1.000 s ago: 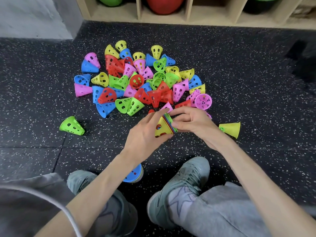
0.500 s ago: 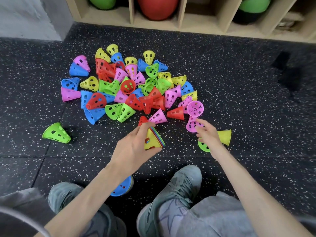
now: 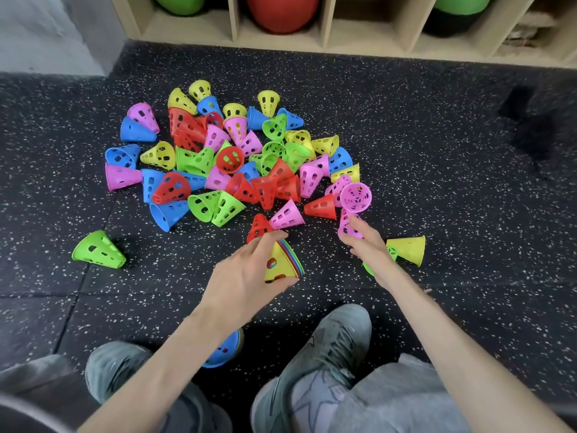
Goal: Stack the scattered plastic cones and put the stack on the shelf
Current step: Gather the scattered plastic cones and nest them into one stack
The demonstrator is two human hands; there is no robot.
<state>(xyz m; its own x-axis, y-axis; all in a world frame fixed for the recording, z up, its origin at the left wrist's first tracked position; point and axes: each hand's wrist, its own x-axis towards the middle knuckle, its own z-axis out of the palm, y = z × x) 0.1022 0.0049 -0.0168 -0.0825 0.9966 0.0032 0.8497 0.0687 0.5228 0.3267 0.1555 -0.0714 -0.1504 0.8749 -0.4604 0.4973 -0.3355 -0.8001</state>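
A heap of small plastic cones [image 3: 237, 157], each perforated with oval holes and glossy in blue, red, green, yellow and pink, lies scattered on a black rubber floor [image 3: 437, 182] flecked with white. Most lie on their sides, some nested at odd angles.

The left hand [image 3: 246, 276] reaches forward with the palm down, its fingers and thumb curled round a stack of cones [image 3: 282, 260]; the outermost is yellow, and the coloured rims of the others show as thin bands at its wide end. The stack is held tilted just above the floor at the near edge of the heap, beside a red cone [image 3: 259, 226] and a pink one.

The right hand [image 3: 367, 245] stretches to the right side of the heap, its fingertips pinching a pink cone [image 3: 348, 225] that lies on the floor. Just right of that wrist lies a yellow cone [image 3: 407, 250] on its side, with a green one partly hidden under the hand.

A lone green cone [image 3: 98, 250] lies well apart to the left. A second stack with a blue outer cone [image 3: 223, 353] rests near the grey shoes [image 3: 331, 345]. Far off, a pale wooden shelf [image 3: 327, 23] holds large red and green balls in its compartments.
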